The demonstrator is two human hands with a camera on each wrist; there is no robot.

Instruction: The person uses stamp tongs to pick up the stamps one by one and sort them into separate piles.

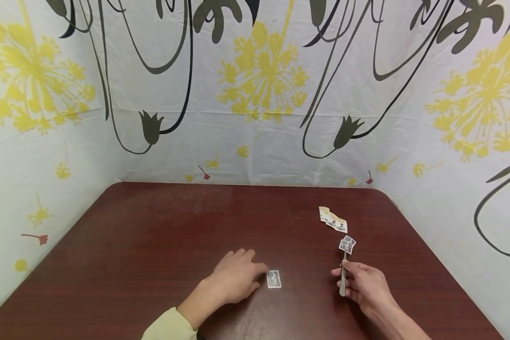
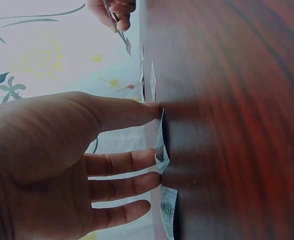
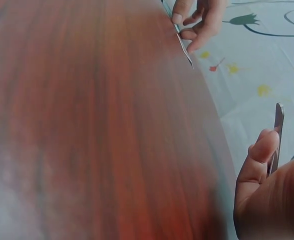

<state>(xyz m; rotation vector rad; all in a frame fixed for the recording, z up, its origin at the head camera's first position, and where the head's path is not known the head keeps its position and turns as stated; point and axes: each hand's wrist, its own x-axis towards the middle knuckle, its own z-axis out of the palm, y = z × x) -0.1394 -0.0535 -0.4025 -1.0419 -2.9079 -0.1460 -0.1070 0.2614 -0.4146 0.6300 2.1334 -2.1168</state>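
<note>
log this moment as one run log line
left hand: by stamp on table | right hand: holds tweezers, another stamp at tips | beyond: more stamps

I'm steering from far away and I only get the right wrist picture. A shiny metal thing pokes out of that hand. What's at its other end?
Observer: In the head view, the tips of the tweezers are at a small grey-pictured paper.

Operator: Cool! Is anything farther away, past that?

Observer: Yes, overlapping yellowish papers lie beyond it, nearer the far edge of the table.
</note>
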